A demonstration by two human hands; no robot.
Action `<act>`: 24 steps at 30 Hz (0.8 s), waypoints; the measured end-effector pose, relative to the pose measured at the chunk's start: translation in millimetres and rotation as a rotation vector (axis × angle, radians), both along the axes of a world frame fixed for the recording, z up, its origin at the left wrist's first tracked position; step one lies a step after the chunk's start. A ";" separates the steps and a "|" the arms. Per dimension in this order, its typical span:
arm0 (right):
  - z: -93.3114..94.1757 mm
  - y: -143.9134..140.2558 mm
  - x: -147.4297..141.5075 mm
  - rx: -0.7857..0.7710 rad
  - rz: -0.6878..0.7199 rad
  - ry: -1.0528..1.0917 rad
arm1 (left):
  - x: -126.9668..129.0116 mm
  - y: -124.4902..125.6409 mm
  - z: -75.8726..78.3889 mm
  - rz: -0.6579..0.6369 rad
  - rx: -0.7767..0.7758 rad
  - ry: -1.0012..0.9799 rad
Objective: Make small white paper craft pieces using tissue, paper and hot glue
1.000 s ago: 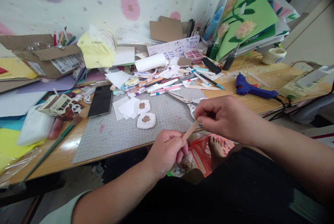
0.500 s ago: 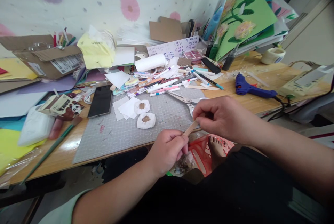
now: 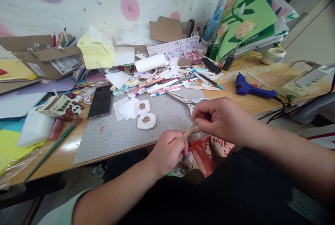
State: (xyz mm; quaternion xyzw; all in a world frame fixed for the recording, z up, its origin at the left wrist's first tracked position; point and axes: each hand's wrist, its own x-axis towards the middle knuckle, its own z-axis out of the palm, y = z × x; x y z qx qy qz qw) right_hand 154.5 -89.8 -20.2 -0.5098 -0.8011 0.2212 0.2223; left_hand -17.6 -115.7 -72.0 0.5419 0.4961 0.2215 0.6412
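A flat wooden craft stick (image 3: 188,131) stretches between my two hands, just off the desk's front edge. My left hand (image 3: 170,150) is closed around its lower end, and my right hand (image 3: 216,115) pinches the upper end. Behind my right hand lie metal scissors (image 3: 184,100), their handles partly hidden by it. Two small white padded pieces with brown centres, the front one (image 3: 146,121) and the rear one (image 3: 142,107), rest on the grey cutting mat (image 3: 104,137). White paper squares (image 3: 127,109) lie beside them.
Many markers (image 3: 164,87) are heaped behind the mat. A black phone (image 3: 100,101) lies at the mat's left, near a green-handled brush (image 3: 49,151). On the right is a blue glue gun (image 3: 252,88) with a cord. Below the edge stands a red basket (image 3: 200,155).
My right hand has shifted slightly to the left, still pinching the stick. My left hand is nearly in the same place.
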 end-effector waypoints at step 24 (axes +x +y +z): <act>2.1 0.2 0.3 -0.030 0.003 -0.018 | 0.5 -1.4 -2.4 0.004 -0.048 -0.045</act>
